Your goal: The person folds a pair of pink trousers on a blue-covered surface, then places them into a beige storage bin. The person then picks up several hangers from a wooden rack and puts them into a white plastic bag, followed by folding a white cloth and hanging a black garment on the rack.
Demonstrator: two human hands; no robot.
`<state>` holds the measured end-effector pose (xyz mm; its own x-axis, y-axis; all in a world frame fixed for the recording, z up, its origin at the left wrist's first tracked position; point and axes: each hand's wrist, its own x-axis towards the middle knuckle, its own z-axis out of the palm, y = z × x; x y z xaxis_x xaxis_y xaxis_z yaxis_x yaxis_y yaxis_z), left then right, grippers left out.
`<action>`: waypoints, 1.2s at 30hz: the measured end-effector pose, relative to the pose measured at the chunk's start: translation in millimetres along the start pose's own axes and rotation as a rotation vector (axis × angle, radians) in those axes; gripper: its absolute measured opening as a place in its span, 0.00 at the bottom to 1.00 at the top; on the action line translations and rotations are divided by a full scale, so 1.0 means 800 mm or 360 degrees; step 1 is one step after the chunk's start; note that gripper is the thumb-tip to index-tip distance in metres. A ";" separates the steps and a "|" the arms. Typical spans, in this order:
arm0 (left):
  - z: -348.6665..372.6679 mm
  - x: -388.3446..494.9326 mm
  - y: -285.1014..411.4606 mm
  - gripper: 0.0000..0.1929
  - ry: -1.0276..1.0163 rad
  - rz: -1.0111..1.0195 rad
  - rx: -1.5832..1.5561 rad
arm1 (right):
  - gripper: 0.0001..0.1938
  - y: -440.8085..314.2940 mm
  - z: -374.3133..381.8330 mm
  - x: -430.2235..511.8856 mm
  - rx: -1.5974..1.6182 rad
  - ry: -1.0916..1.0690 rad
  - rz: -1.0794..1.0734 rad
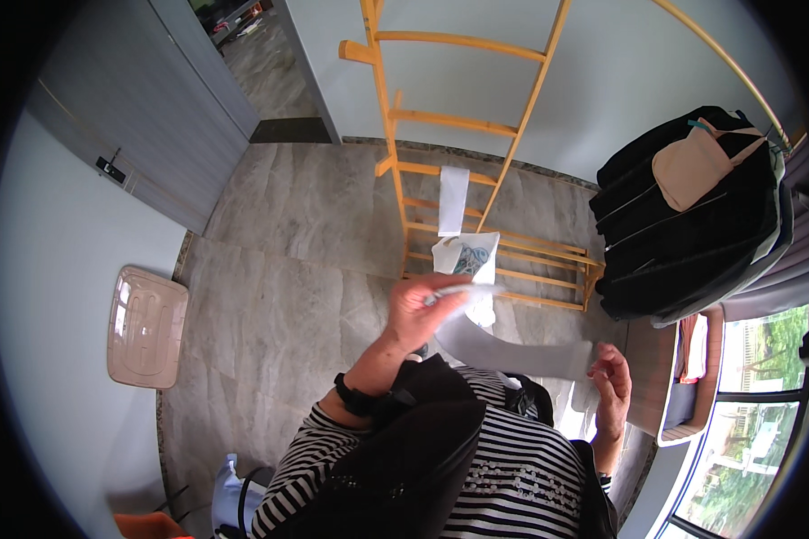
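Observation:
My left hand (414,306) pinches one end of a long strip of light grey cloth (512,350), which is blurred and sags between my hands. At the strip's other end is my right hand (612,377), its fingers curled close to the edge; whether they grip it cannot be told. Beyond my left hand, a white plastic bag (468,256) with bluish contents or print is at the wooden rack (445,120). A folded light grey or white cloth strip (454,201) hangs over one of the rack's lower rungs.
Dark garments (687,222) and a beige bag (694,168) hang at the right. Below them stands a bin (667,377) with folded cloths, beside a window. A pinkish plastic lid (147,328) leans on the left wall. A light blue bag (229,495) is at the lower left.

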<state>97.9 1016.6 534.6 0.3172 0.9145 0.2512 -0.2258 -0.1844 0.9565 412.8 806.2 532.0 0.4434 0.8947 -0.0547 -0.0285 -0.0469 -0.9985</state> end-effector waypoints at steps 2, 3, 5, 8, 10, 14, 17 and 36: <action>0.018 0.001 0.009 0.12 -0.0325 0.0145 0.0260 | 0.24 -0.019 0.015 0.006 -0.0323 -0.0068 -0.0180; 0.029 0.006 0.011 0.16 -0.0482 0.0422 0.0313 | 0.26 -0.031 0.024 0.010 -0.0485 -0.0104 -0.0272; 0.047 0.008 0.017 0.19 -0.0740 0.0511 0.0381 | 0.37 -0.056 0.045 0.020 -0.0853 -0.0249 -0.0601; 0.071 0.010 0.019 0.21 -0.1015 0.0611 0.0424 | 0.40 -0.091 0.075 0.028 -0.1214 -0.0624 -0.0870; 0.080 0.008 0.018 0.19 -0.1035 0.0623 0.0359 | 0.28 -0.097 0.099 0.028 -0.1202 -0.0686 -0.0917; 0.082 0.003 0.016 0.16 -0.1120 0.0550 0.0341 | 0.18 -0.098 0.118 0.028 -0.1276 -0.0674 -0.0859; 0.078 0.002 0.014 0.13 -0.1228 0.0358 0.0389 | 0.14 -0.093 0.120 0.028 -0.1273 -0.0659 -0.0889; -0.037 0.019 -0.057 0.16 -0.0899 -0.0256 0.0561 | 0.09 -0.074 -0.018 0.002 -0.0315 0.0470 -0.0454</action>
<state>85.7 1049.8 490.8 0.7750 0.6300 0.0493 0.1471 -0.2557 0.9555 428.3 804.2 590.6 0.6460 0.7204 0.2523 0.2909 0.0733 -0.9539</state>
